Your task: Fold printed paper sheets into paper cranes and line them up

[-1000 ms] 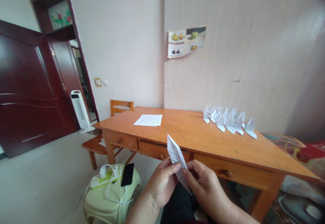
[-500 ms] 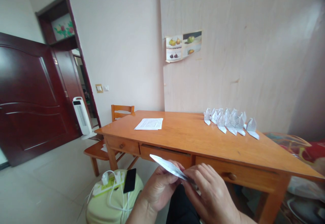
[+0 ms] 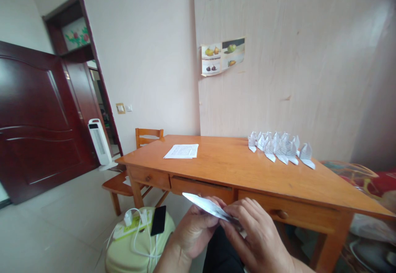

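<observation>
A folded piece of paper [image 3: 202, 203] with a pointed end is held between both hands, in front of the table edge. My left hand [image 3: 196, 227] pinches its middle from the left side. Fingers of my right hand [image 3: 252, 227] close around the right end, which they partly hide. On the right half of the wooden table [image 3: 216, 165] stand several folded paper figures [image 3: 280, 149] in close rows, each with a flap pointing forward. A stack of printed sheets [image 3: 181, 151] lies flat on the table's left part.
Below left, a pale green stool [image 3: 123, 256] carries a power strip [image 3: 133, 224], white cables and a black phone [image 3: 159, 220]. A wooden chair [image 3: 119, 182] stands at the table's left end. Bags and other items [image 3: 371, 240] crowd the right side.
The folded paper's pointed end has dipped slightly, and its flat face shows a little more. Both hands keep their hold almost in place.
</observation>
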Tool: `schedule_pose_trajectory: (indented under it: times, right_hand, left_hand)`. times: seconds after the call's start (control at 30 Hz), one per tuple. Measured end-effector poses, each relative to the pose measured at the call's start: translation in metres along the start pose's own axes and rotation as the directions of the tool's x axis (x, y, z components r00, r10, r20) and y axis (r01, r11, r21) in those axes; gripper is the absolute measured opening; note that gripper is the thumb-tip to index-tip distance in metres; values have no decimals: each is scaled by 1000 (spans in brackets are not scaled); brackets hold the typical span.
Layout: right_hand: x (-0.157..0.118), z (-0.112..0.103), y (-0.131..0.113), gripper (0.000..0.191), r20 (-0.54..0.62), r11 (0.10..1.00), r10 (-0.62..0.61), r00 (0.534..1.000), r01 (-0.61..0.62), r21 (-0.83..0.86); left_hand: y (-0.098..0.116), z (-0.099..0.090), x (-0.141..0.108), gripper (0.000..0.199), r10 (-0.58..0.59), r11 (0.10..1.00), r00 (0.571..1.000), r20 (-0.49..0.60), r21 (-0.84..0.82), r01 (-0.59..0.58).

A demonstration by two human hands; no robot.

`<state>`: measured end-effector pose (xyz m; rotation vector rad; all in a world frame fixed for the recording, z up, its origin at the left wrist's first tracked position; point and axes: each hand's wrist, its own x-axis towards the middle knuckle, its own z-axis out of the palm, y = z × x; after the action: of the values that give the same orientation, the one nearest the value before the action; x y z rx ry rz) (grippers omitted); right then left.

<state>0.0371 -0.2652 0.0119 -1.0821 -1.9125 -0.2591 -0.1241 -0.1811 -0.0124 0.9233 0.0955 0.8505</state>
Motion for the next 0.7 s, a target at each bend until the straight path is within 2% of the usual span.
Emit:
schedule_pose_trajectory:
  times: [0.13, 0.23, 0.3, 0.37, 0.47, 0.53, 0.6, 0.7]
  right_hand:
    - [-1, 1, 3, 8, 18, 994, 57, 998, -58, 93]
    - [-5, 8, 7, 7, 54, 945, 193, 980, -201, 260]
    - [-9, 15, 10, 14, 94, 841, 335, 937, -343, 418]
    - [-11, 23, 14, 22, 146, 683, 463, 874, -457, 570]
    - [-13, 31, 19, 28, 211, 448, 573, 792, -518, 728]
    - [-13, 34, 22, 29, 251, 336, 599, 761, -523, 783]
    - [-13, 34, 25, 29, 291, 270, 603, 743, -533, 802]
    - [-16, 35, 30, 29, 279, 285, 624, 730, -546, 788]
  left_hand:
    - [0, 3, 0, 18, -25, 1000, 1000, 8, 20, 24]
    - [-2, 5, 1, 14, -4, 1000, 1000, -7, 17, 4]
    - [-4, 6, 2, 13, 18, 1000, 999, -41, 23, -17]
    - [-8, 8, 4, 13, 30, 999, 996, -90, 45, -26]
    - [-13, 9, 7, 13, 52, 996, 982, -184, 76, -39]
    - [-17, 9, 8, 16, 54, 995, 969, -241, 94, -32]
    - [-21, 9, 9, 18, 31, 993, 955, -294, 114, 3]
    - [-23, 10, 11, 22, -36, 990, 924, -380, 114, 85]
